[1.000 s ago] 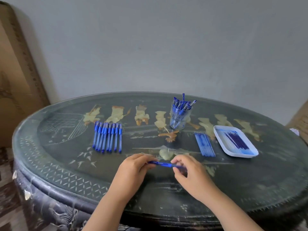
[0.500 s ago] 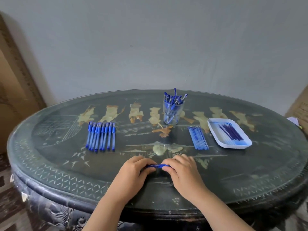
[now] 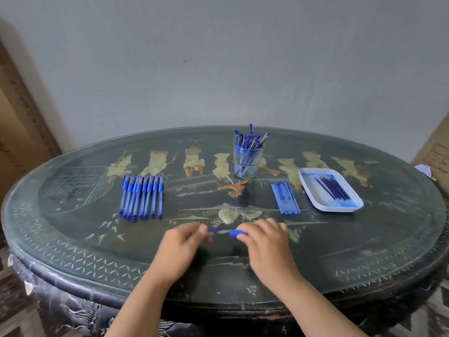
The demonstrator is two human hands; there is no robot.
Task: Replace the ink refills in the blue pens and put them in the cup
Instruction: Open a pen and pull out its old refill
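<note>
Near the front edge of the table (image 3: 364, 251), my left grip (image 3: 181, 249) and right grip (image 3: 264, 244) each pinch one end of a single blue pen (image 3: 233, 232). It's blurry, so I reckon: pull straight along the barrel, no bending sideways. It's smooth, slim plastic, easy to fumble. The clear round cup (image 3: 247, 164) sits toward the far edge, stuffed with capped pens (image 3: 250, 139).

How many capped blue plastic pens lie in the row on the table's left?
8: capped blue plastic pens lie side by side, caps at the far end, left of the clear glass cup. They are packed tight, so one may be hidden.
</note>
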